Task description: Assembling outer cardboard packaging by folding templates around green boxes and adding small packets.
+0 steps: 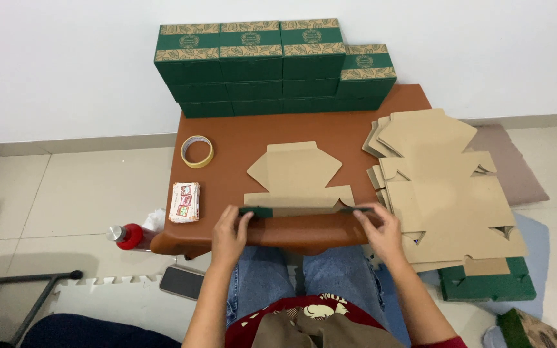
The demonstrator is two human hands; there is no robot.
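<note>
Both hands work one flat box blank [298, 180] at the near table [240, 138] edge. Left hand [229, 233] is pinched closed on the blank's near-left corner, thumb on top at the green folded strip; right hand [381, 231] is pinched the same way on the near-right end. The blank's near flap runs left-right between the two grips, so its long axis lies straight across from hand to hand, and the rest of the blank spreads away from the fingers toward the wall, brown side up. Both hands sit about equally near it, each on its own end. Just left of the left hand: one small stack of printed cards [184, 202]; beyond that, one tape roll [197, 151]. Down-left of the left hand, off the table: one red bottle [127, 236] with some white tissue, and one phone [182, 281] on the floor near the knee. Right of the right hand: one big pile of flat blanks [443, 187], count unclear, hanging over the table edge, with green ones underneath. Farthest from the grips, against the wall: stacked green boxes [272, 64], four across the top row visible, lower rows hard to count.
</note>
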